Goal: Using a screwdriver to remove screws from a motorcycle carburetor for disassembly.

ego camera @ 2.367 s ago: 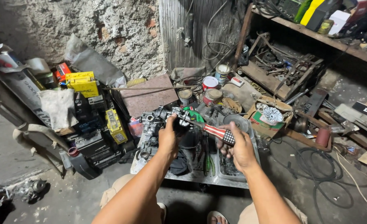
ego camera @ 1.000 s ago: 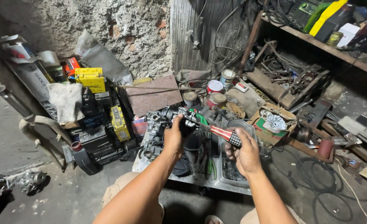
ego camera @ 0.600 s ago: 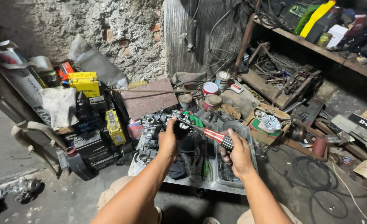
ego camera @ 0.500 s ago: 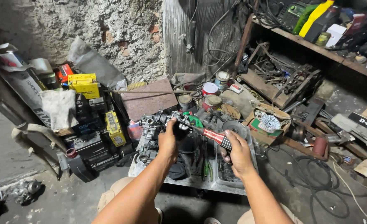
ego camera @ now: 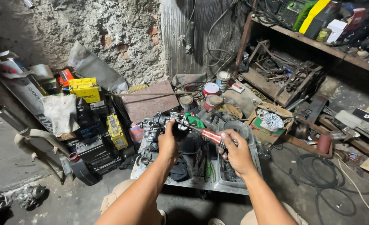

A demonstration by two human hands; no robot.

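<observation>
The right hand (ego camera: 236, 155) is clenched around the red-and-white striped handle of a screwdriver (ego camera: 209, 135). The shaft runs up and left from the fist toward a grey metal engine part (ego camera: 157, 127). The left hand (ego camera: 168, 143) is closed over the top of that part, thumb side toward the tool tip, pinning it down. The tip itself is hidden behind the left hand; contact with a fastener cannot be confirmed.

Step in hand, as judged: working a fastener or seam on the part with the driver while the other hand steadies it. The next move would call for firm downward pressure along the shaft and a steady left grip, so the tip does not slip toward the fingers.

The part sits at the far end of a shallow metal tray (ego camera: 230, 187) on the floor. The tray also holds dark rags and loose hand tools, some with green grips.

Around the tray:
- Left: stacked batteries (ego camera: 88, 137), yellow boxes (ego camera: 84, 87), a bent exhaust pipe (ego camera: 22, 133).
- Behind: a rusty plate (ego camera: 149, 100), tins (ego camera: 210, 88), a rough plastered wall.
- Right: a carton (ego camera: 270, 123), coiled black cable (ego camera: 318, 175), a wooden shelf (ego camera: 318, 41) with scrap iron beneath.
</observation>
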